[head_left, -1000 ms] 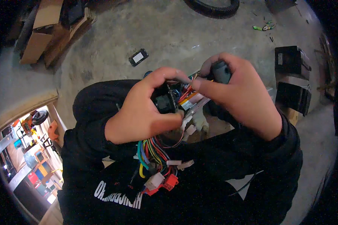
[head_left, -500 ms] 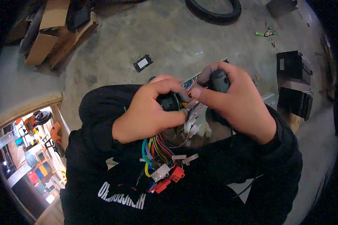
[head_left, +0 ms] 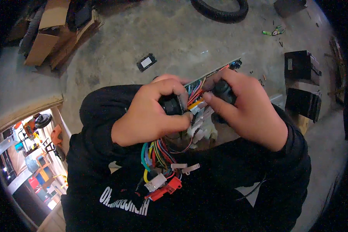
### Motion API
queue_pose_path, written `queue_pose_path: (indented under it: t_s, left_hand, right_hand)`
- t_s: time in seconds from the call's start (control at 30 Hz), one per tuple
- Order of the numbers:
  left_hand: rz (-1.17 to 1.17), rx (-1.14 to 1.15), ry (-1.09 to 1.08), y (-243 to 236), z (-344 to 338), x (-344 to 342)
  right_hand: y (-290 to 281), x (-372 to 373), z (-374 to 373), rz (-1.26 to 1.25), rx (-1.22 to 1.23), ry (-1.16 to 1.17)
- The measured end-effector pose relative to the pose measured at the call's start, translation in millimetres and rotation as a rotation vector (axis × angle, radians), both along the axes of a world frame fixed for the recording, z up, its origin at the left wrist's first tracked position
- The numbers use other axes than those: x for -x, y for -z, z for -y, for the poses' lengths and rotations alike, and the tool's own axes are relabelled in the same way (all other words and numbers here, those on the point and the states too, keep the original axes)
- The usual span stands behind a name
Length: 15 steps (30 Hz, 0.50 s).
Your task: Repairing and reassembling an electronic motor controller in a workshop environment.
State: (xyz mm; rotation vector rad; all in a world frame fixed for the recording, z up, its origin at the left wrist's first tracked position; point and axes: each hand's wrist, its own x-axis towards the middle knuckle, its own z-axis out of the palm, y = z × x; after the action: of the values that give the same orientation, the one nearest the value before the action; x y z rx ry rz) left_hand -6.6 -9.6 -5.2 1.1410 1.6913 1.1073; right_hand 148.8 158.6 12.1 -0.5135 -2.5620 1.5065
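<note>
My left hand (head_left: 149,112) is closed round a black rounded part (head_left: 170,103), its thumb and fingertips at the coloured wires. My right hand (head_left: 247,108) is curled round a dark cylindrical piece (head_left: 222,91) whose kind I cannot make out; its thumb and forefinger meet close to the orange wires (head_left: 197,96). Beyond the hands a long, narrow circuit board (head_left: 234,64) slants up to the right, wires running from it. Below my left hand hangs a bundle of coloured wires (head_left: 152,150), ending in red connectors (head_left: 168,189) and a white connector (head_left: 156,181). More pale connectors (head_left: 199,133) lie between the hands.
On the concrete floor lie a black box with a white label (head_left: 147,62), a tire (head_left: 220,11), and green-handled pliers (head_left: 277,31). Black blocks (head_left: 302,103) stand at the right. Cardboard boxes (head_left: 46,42) are piled at far left, above a doorway (head_left: 31,112).
My hands have moved slightly apart, and more of the circuit board and its orange wires shows between them. The hanging connectors have swung a little to the left.
</note>
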Motion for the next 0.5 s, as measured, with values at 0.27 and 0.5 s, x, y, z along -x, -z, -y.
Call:
queue_pose_path:
  t_s: [0.27, 0.5]
  left_hand:
    - [0.005, 0.046, 0.056, -9, -2, 0]
    - [0.025, 0.036, 0.067, -6, 0, 1]
  right_hand:
    - [-6, -2, -2, 0.092, -0.061, -0.084]
    - [-13, -4, -9, 0.179, -0.043, -0.077]
